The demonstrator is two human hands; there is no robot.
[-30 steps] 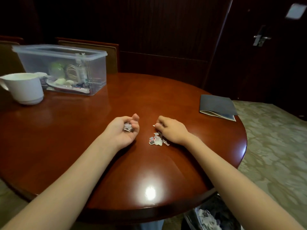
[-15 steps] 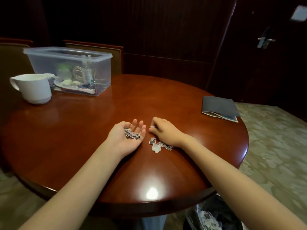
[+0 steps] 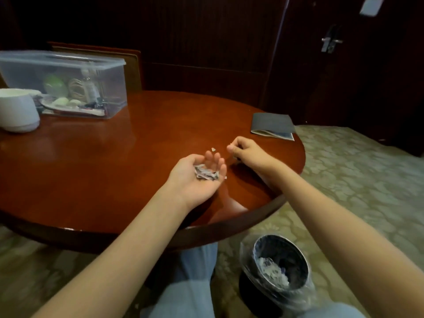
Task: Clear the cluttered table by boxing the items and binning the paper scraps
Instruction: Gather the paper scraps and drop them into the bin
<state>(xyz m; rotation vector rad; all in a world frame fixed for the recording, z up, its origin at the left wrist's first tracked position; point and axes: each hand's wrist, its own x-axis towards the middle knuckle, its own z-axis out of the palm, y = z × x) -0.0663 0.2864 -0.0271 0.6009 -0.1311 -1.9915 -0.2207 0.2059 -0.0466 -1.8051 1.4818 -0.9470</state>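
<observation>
— The room?
— Dark panelling (image 3: 195, 42), patterned carpet (image 3: 355, 180), glossy round table (image 3: 114, 168)
— The paper scraps (image 3: 205, 174)?
— Over the table's near edge, heaped crosswise in the left hand (image 3: 183, 181), palm up, fingers loose. The right hand (image 3: 249, 154) pinches one bit (image 3: 230, 146)

A little pile of grey and white paper scraps (image 3: 205, 175) lies in the left hand (image 3: 195, 180), which is flat and palm up just over the desk (image 3: 114, 161). One small white scrap (image 3: 213, 148) lies alone on the desk just past its fingers. The right hand (image 3: 247, 154) is curled and seems to pinch a tiny bit (image 3: 230, 146). The clear box (image 3: 110, 88) stands far left with small things inside. The round bin (image 3: 277, 245) sits on the floor, with more scraps in it.
</observation>
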